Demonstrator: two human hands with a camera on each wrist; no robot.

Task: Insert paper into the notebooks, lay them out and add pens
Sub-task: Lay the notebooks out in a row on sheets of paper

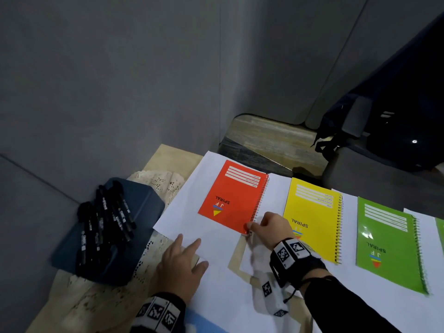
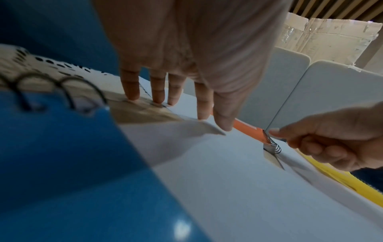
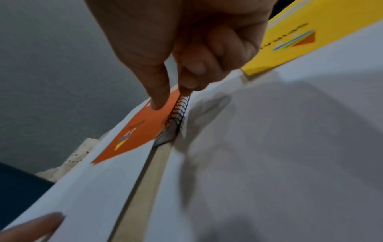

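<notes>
Several black pens (image 1: 105, 227) — beside red notebook (image 1: 230, 198).

Dim overall, grey and murky up top. Glare on the green notebook (image 1: 389, 243) and blue cover (image 2: 82, 196). Soft shadow across the white paper (image 3: 279, 147). Motion blur and wide-angle bending in both wrist views.

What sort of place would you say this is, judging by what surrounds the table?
Probably an office or meeting corner: grey padded panels wall in the table, a dark bag sits on a grey seat, and taped cardboard boxes stand behind, suggesting storage nearby.
</notes>
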